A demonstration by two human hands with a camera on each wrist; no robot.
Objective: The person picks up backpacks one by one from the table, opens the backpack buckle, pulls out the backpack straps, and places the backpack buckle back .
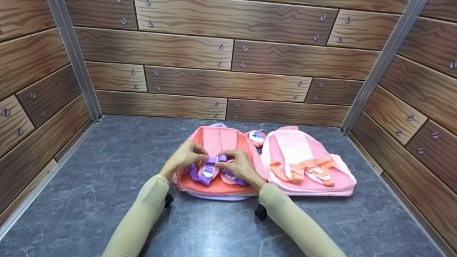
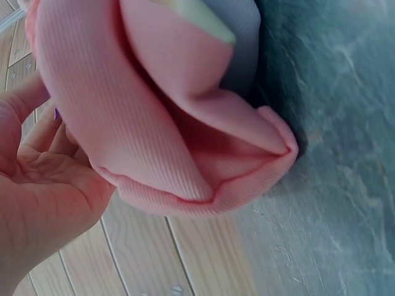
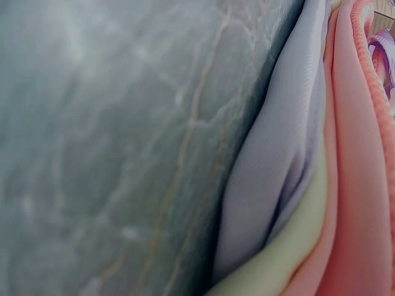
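Observation:
A coral backpack (image 1: 192,188) lies with its strap side up on the dark table. Over its lower half, my left hand (image 1: 184,157) pinches one end of a purple webbing strap (image 1: 212,159) between thumb and fingers. My right hand (image 1: 240,165) pinches that strap's other end, close beside a light slider buckle. A second purple strap with a buckle (image 1: 208,170) hangs just below the left fingertips. In the left wrist view the left palm (image 2: 52,185) shows behind the folded pink side of the bag (image 2: 117,105); the bag hides the fingertips. The right wrist view shows no hand.
Right of the coral bag lies a pink backpack (image 1: 342,180) with orange straps (image 1: 319,165), its edge touching the first. A small round pouch (image 1: 256,137) sits between their tops. Wood-patterned walls (image 1: 192,78) close off the back and both sides of the table (image 1: 117,153).

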